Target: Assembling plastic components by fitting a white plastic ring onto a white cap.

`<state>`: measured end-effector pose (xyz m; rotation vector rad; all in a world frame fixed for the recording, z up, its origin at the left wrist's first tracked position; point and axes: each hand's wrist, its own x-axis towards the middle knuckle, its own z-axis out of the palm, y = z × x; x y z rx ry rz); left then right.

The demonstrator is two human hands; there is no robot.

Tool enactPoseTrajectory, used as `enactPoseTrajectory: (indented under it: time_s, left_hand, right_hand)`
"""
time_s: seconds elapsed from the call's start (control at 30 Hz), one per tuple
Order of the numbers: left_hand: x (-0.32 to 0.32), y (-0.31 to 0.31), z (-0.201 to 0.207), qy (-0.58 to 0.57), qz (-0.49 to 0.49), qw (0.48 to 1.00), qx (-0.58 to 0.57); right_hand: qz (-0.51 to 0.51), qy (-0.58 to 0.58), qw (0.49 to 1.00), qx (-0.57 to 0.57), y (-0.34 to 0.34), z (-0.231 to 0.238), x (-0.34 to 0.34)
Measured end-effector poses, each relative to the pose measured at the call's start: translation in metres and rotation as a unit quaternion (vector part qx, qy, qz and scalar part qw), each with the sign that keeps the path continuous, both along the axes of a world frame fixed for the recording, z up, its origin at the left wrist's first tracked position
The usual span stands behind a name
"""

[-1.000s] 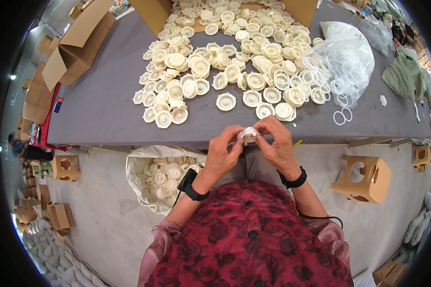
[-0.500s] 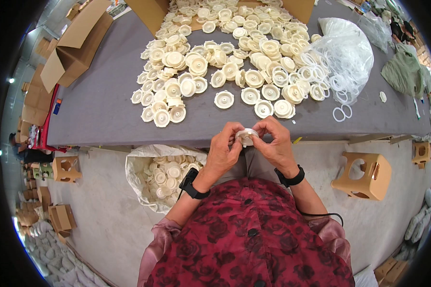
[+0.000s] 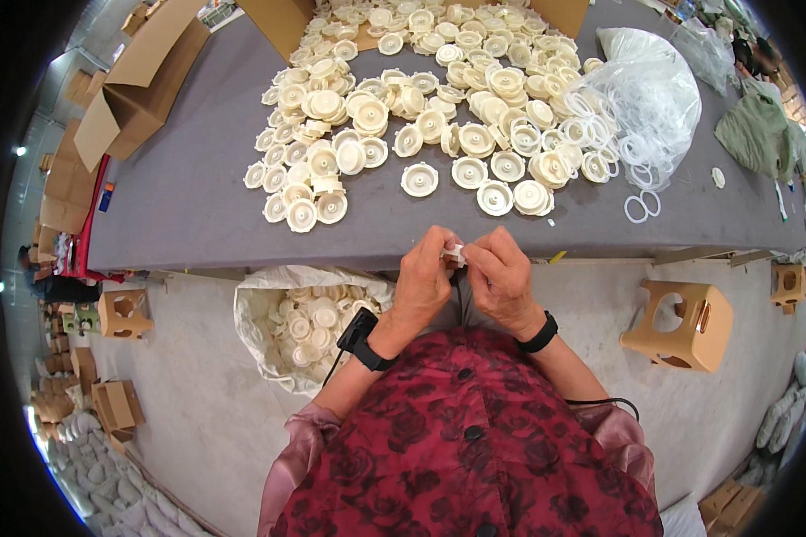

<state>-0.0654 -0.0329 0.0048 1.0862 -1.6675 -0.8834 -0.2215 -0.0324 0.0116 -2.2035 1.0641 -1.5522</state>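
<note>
My left hand [image 3: 423, 279] and my right hand [image 3: 503, 279] meet just in front of the table edge. Between their fingertips they pinch a round off-white plastic cap [image 3: 454, 254], mostly hidden by the fingers and turned partly edge-on. Beyond them a single cap [image 3: 419, 180] lies face up, close to a wide spread of similar cream caps [image 3: 372, 116] with notched rims. Thin clear sealing rings [image 3: 638, 208] lie on the right, some spilling from a clear plastic bag [image 3: 658, 89].
A grey-covered table [image 3: 197, 179] stretches ahead. Below it, left of my legs, stands a white woven sack [image 3: 252, 331] holding many caps. Open cardboard boxes [image 3: 134, 98] stand at the left and far edge. A tan plastic stool [image 3: 681, 324] is on the floor to the right.
Both hands have tilted the cap, so its face shows less. My right hand has turned over, with its back now facing up. The caps on the table look the same.
</note>
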Motion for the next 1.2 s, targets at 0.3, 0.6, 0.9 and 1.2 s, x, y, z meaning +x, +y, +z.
enactPoseTrajectory:
  time_s: [0.3,0.6,0.9,1.2]
  left_hand:
    - [-0.002,0.004,-0.006,0.213,-0.007,0.952,0.222]
    - [0.009,0.004,0.024,0.438,-0.13,0.812,0.363]
    - [0.016,0.004,0.003,0.507,-0.087,0.781,0.353]
    - [0.002,0.011,-0.003,0.521,-0.081,0.795,0.3]
  right_hand:
    - [-0.05,0.061,0.989,-0.125,0.004,0.0,-0.004]
    - [-0.081,0.109,0.98,-0.148,0.014,-0.004,-0.013]
    - [-0.06,-0.049,0.997,0.03,0.024,0.006,-0.018]
    - [0.123,-0.391,0.826,0.387,0.02,0.003,-0.007]
